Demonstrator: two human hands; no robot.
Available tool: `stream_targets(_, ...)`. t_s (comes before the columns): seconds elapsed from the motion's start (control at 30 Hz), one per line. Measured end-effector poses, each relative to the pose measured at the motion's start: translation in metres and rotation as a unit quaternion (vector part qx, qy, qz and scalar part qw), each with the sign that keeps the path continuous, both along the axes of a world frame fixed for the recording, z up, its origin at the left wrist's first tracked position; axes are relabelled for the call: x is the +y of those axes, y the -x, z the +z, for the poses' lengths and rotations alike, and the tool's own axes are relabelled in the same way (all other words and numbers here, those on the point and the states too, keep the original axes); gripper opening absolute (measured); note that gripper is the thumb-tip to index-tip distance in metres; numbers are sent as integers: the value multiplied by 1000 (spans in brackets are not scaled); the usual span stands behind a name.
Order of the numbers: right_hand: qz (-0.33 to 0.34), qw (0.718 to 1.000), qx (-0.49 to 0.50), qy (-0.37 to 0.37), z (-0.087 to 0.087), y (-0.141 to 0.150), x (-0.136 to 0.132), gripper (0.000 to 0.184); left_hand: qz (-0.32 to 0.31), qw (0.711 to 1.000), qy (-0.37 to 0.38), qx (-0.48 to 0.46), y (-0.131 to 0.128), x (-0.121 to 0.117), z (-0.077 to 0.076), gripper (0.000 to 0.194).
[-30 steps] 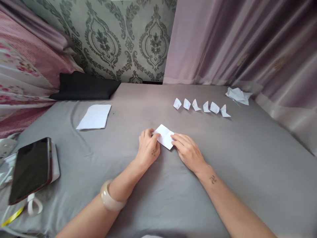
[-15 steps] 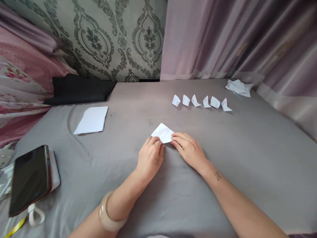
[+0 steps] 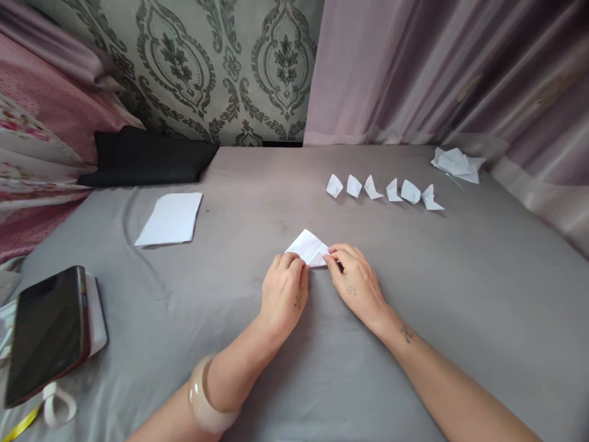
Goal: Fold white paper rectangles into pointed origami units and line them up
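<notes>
A small white folded paper [image 3: 307, 245] lies on the grey sheet [image 3: 414, 294] in the middle of the view. My left hand [image 3: 285, 291] rests its curled fingertips on the paper's near left edge. My right hand [image 3: 354, 282] pinches the paper's near right corner with bent fingers. A pale bangle [image 3: 205, 399] sits on my left wrist. Only the far half of the paper shows beyond my fingers.
Several small folded white paper pieces [image 3: 384, 190] stand in a row at the back right. Crumpled paper scraps [image 3: 455, 164] lie further right. A stack of white sheets [image 3: 170, 218], a black cloth [image 3: 147, 162] and a dark phone [image 3: 46, 334] lie to the left.
The paper has gone from a flat open diamond to a folded shape. Both hands slid toward its near edge, and the right fingers curled in to pinch the corner.
</notes>
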State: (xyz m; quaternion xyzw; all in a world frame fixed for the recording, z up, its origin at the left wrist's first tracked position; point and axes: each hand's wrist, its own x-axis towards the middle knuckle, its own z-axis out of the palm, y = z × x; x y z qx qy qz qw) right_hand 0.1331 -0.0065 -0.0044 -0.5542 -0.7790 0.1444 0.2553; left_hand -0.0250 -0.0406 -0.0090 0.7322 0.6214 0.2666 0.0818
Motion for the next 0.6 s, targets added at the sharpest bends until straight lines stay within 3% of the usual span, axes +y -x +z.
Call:
stream_targets(0.17, 3, 999, -36, -9, -2, -1, 7, 20, 6, 1000, 2, -23, 1, 1, -3, 16)
stream_targets(0.47, 62, 996, 45, 44, 1, -16, 3, 13, 15, 999, 22, -46, 0, 3, -1, 13)
stream_targets(0.6, 70, 996, 47, 35, -2, -16, 7, 14, 26, 998, 22, -50, -1, 2, 0, 12)
